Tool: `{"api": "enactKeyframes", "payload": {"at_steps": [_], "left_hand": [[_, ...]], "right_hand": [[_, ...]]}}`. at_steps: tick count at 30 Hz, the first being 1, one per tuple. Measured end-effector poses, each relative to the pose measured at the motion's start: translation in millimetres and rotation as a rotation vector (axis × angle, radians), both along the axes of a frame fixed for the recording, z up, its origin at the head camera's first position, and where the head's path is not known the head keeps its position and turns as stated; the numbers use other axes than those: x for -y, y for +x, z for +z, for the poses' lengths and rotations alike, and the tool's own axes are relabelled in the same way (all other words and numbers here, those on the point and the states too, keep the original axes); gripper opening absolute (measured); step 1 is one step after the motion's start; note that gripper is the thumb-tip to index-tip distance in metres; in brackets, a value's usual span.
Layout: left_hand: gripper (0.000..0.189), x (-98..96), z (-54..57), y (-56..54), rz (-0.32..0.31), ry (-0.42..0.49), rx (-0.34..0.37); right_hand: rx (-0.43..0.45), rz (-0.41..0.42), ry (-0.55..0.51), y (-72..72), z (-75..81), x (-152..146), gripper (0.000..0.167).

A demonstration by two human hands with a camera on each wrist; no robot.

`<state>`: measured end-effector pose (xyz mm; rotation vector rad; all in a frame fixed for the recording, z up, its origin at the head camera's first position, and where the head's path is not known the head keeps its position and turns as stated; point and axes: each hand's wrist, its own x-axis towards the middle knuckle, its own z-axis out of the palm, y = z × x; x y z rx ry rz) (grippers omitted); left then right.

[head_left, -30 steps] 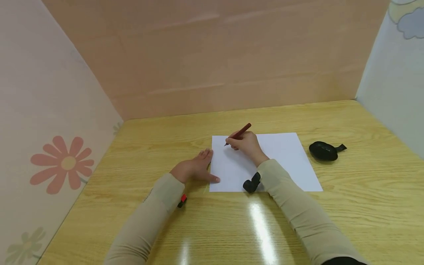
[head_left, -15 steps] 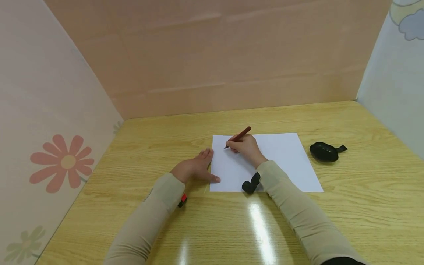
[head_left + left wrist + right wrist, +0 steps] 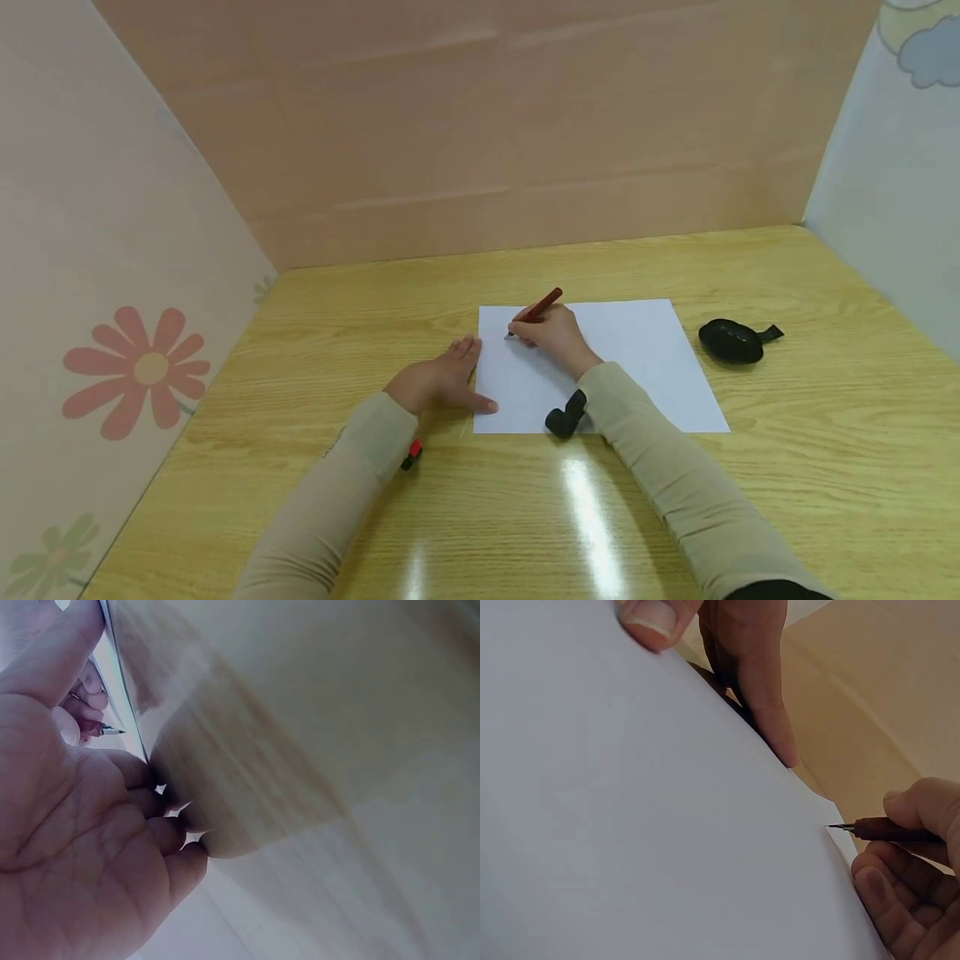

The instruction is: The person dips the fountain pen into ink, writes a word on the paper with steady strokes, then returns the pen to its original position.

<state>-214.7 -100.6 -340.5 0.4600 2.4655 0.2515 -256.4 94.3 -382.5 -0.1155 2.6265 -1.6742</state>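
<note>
A white sheet of paper (image 3: 630, 358) lies on the wooden table. My right hand (image 3: 558, 337) pinches a dark red fountain pen (image 3: 543, 306), its fingers near the nib. The pen tilts up to the right, with its tip at the paper's upper left part. In the right wrist view, the pointed metal nib of the pen (image 3: 877, 828) shows right at the sheet's surface. My left hand (image 3: 446, 379) rests at the sheet's left edge, its thumb on the paper and the other fingers extended alongside. No marks show on the sheet.
To the right of the paper lies a glossy black oval object (image 3: 731, 342) with a short flared tail. Black camera gear (image 3: 564, 415) sits at the right wrist, over the sheet's lower edge. A brown-papered wall (image 3: 525, 150) stands behind the table (image 3: 360, 325).
The pen tip has shifted slightly down the sheet, toward me, and the right hand has followed a little. The left hand stays in place.
</note>
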Motion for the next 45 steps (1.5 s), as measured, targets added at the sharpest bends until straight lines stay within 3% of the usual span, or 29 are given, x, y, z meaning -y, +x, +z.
{"api": "enactKeyframes", "payload": {"at_steps": [20, 34, 45], "left_hand": [[0.108, -0.4, 0.5, -0.2, -0.013, -0.008, 0.009], [0.108, 1.0, 1.5, 0.2, -0.026, 0.022, 0.013], [0.108, 0.1, 0.8, 0.0, -0.019, 0.009, 0.011]], "right_hand": [[0.025, -0.006, 0.023, 5.7, 2.2, -7, 0.018], [-0.018, -0.023, 0.057, 8.5, 1.9, -15, 0.016], [0.026, -0.043, 0.013, 11.1, 0.4, -25, 0.019]]}}
